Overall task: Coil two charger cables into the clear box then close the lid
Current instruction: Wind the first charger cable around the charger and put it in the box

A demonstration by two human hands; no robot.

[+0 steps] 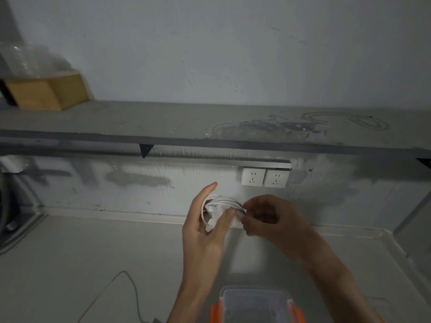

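1. A person's left hand (205, 231) grips a coiled white charger cable (221, 201), thumb pressed across its loops.
2. The right hand (268, 217), just beside it, pinches the coil's right edge with curled fingertips.
3. The clear box (255, 304), with orange latches, sits below both hands.
4. A dark cable (130, 283) lies on the counter (70, 252), down-left of the left hand.

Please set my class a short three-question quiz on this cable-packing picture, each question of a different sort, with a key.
1. True or false: the white cable coil already lies inside the clear box.
2. How many wall sockets show? A one, B two, C four.
3. Fill in: the thin dark cable lies on the counter to the ____ of the box.
Key: 1 false; 2 B; 3 left.
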